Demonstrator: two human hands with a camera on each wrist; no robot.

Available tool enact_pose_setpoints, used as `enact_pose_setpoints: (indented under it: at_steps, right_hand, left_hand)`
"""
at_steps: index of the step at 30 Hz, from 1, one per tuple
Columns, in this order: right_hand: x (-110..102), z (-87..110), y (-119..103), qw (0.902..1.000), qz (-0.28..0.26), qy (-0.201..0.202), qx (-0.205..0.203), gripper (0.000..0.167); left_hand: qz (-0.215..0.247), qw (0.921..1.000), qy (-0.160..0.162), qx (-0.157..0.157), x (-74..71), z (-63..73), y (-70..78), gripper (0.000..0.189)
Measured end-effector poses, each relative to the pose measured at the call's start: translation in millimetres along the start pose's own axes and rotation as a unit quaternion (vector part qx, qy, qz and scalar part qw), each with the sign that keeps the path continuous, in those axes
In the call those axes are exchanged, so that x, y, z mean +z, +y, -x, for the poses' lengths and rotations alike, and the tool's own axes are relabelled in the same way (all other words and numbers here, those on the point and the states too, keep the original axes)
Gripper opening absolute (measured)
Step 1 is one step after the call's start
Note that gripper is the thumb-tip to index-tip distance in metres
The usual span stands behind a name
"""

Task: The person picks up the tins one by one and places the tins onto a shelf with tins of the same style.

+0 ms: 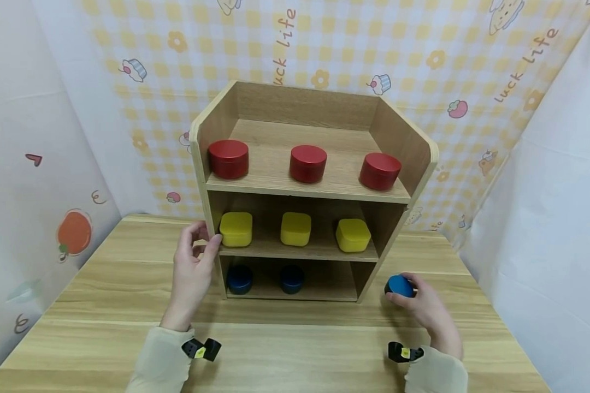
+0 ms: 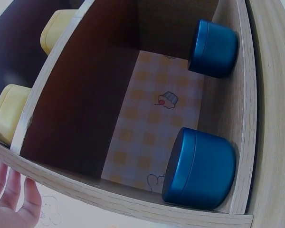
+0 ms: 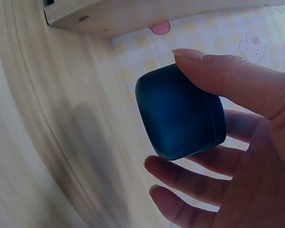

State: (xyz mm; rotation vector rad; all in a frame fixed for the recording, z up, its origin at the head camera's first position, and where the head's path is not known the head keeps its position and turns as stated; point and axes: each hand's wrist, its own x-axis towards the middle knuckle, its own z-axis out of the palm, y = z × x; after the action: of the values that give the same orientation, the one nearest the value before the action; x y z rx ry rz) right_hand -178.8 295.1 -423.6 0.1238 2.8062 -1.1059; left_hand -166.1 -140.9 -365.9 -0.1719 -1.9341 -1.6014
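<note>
My left hand is at the outer left side of a wooden shelf unit, thumb on its front edge and bent fingers against the side panel. Right of the unit, my right hand holds a blue lidded tin between thumb and fingers. In the right wrist view this tin is off the tabletop, its shadow below. On the bottom shelf stand two more blue tins, one at the left and one near the middle. The right part of that shelf has no tin.
Yellow rounded-square boxes stand in a row on the middle shelf. Red round tins line the top shelf, between raised side walls. The unit stands on a wood-grain table, with a checked cloth behind it.
</note>
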Motion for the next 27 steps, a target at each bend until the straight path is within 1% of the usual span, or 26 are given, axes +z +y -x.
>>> enact_pose_setpoints:
  at_steps: [4, 11, 16, 21, 24, 27]
  right_hand:
    - [3, 1.5, -3, 0.9999, -0.010, -0.001, -0.009, 0.076]
    - [4, 6.1, -8, 0.9998, -0.013, -0.001, -0.011, 0.074]
    - [6, 7.8, -11, 0.9997, -0.011, 0.000, -0.023, 0.070]
    - [7, 11.9, -14, 0.9994, -0.013, -0.001, -0.033, 0.071]
    - [7, 13.9, -16, 0.9991, -0.015, -0.011, -0.039, 0.070]
    - [7, 14.9, -17, 0.9986, -0.015, -0.025, -0.043, 0.068]
  left_hand:
    - [-0.002, 1.0000, -0.001, -0.003, -0.1, -0.6, -2.0, 0.029]
    - [0.004, 1.0000, -0.005, -0.008, -2.1, -4.6, -32.8, 0.032]
    - [0.006, 1.0000, -0.003, -0.004, -2.9, -4.4, -33.7, 0.032]
    - [0.002, 0.9999, -0.002, -0.012, -2.3, -4.0, -30.7, 0.032]
    - [0.000, 0.9999, -0.002, -0.015, -1.6, -2.6, -21.5, 0.031]
    - [-0.001, 0.9999, -0.002, -0.012, -1.0, -0.8, -9.6, 0.030]
